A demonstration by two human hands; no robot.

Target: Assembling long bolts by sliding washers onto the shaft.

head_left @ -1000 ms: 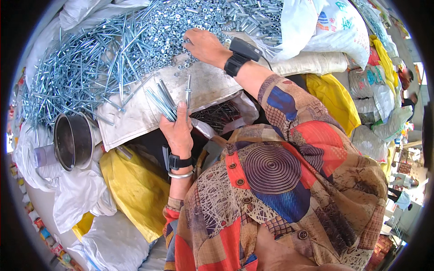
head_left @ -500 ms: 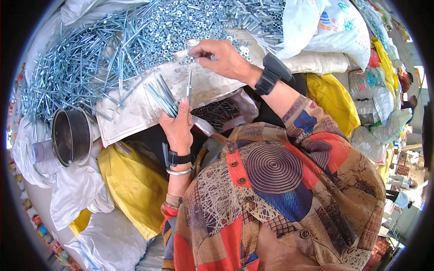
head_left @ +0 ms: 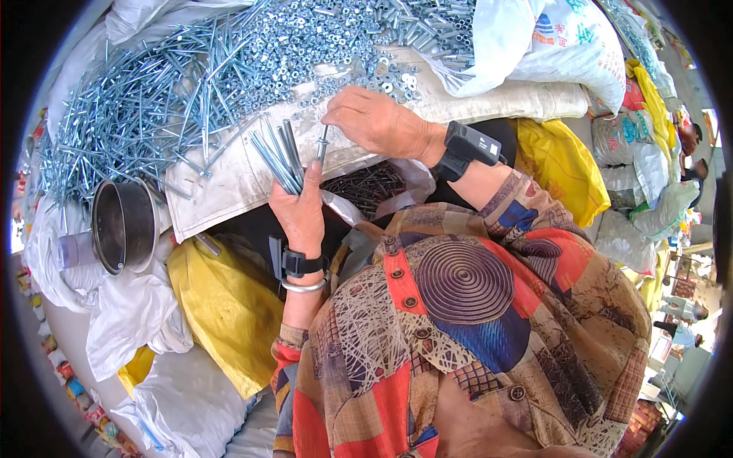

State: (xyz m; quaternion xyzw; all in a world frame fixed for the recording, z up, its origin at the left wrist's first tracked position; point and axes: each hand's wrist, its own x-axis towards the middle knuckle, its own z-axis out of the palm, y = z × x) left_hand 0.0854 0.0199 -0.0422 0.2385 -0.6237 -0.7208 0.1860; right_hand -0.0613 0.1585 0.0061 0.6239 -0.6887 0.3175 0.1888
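My left hand (head_left: 299, 220) is closed round a bundle of long, thin metal bolts (head_left: 273, 159) that fans upward from the fist. Apart from the bundle, a single bolt (head_left: 322, 143) stands up by the thumb, with a wider collar-like piece partway along it. My right hand (head_left: 382, 124) has come in from the right, its thumb and fingertips pinched together at that bolt's upper end. Whatever small piece lies between those fingertips is hidden. Just beyond the hands, loose nuts (head_left: 294, 57) and flat washers (head_left: 395, 82) lie heaped on a pale cloth sheet (head_left: 221, 200).
Long bolts (head_left: 130, 114) pile up at the far left, and short metal sleeves (head_left: 443, 30) at the back. A dark round pan (head_left: 122, 227) stands tilted at left. Dark rods (head_left: 366, 191) fill an open bag below the sheet's edge. Yellow sacks (head_left: 221, 313) flank my lap.
My right hand has come down from over the nuts and washers to the single bolt's tip, its fingers now pinched there. My left hand keeps its hold, with the bundle slightly shifted.
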